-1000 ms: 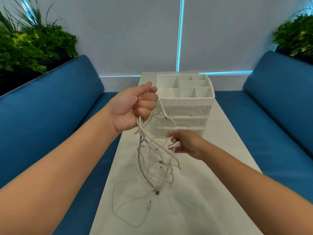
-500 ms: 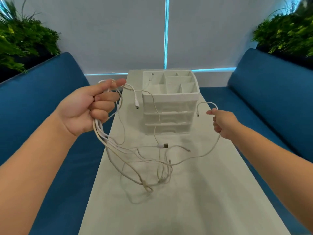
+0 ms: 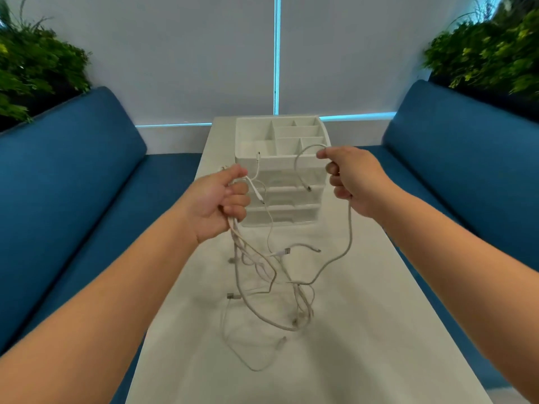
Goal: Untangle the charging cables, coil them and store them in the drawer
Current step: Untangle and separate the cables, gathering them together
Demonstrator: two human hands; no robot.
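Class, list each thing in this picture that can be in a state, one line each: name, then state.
left hand: fingers curled round a bunch of cables
right hand: pinches a single cable, drawn out to the side
charging cables: tangled, uncoiled, hanging from both hands onto the table
drawer organiser: upright on the table, drawers closed, top compartments open

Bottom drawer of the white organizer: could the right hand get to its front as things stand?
Probably not yet. The right hand pinches one cable that runs into the tangle gripped by the left hand. The bottom drawer front looks unblocked, so freeing that hand comes first.
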